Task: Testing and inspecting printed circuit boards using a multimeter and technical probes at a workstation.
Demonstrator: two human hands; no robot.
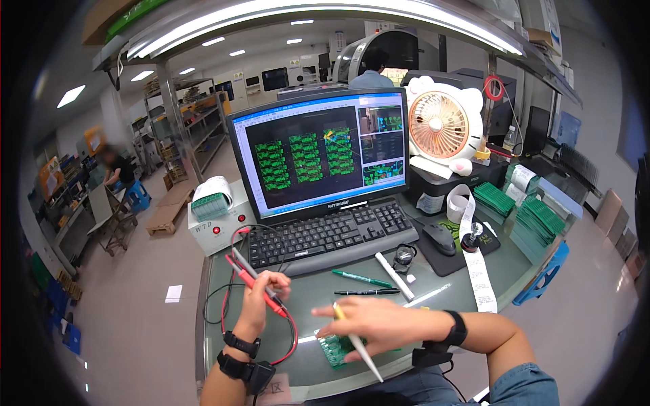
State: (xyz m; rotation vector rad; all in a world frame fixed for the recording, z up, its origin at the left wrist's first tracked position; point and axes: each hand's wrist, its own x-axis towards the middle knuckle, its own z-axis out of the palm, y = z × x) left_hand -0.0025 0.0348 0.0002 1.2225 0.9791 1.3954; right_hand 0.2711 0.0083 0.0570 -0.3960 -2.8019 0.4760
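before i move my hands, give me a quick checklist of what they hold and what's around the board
1. Probes in left hand: ok, held.
2. White pen-like tool in right hand: ok, held.
3. Green circuit board uncovered: not ok, partly behind the right hand.
4. Right hand off the board: cannot tell, blurred.
5. Monitor on: ok, lit.

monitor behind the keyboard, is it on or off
On: the monitor is lit, showing columns of green board layouts on a dark background, with smaller picture panels down the right side.
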